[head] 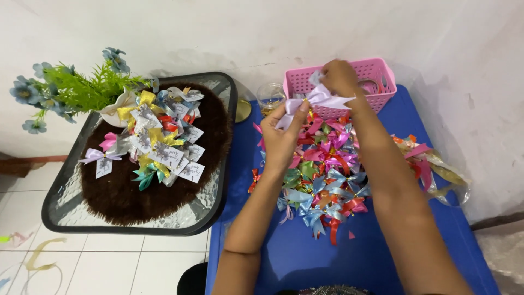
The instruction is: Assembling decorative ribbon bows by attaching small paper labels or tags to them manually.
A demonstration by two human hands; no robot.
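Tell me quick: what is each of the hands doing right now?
Left hand: closed, pinching the lilac ribbon bow.
Right hand: closed on the same bow, over the pink basket.

Bow (319,98) in the hands: pale lilac. Basket (382,82) behind it: pink, grid-perforated walls. Table (295,257) under it: solid blue. Bow pile (322,175) in front of basket: mixed pink, magenta, light blue, green, red, orange, some metallic. Left of basket: tray (229,142) with black rim and clear ribbed glass, mat (120,196) dark brown, tagged bows (164,142) yellow, teal, red, pink, lilac with white tags. Flowers (71,87): blue blooms, green leaves. Floor (109,262): white tiles.
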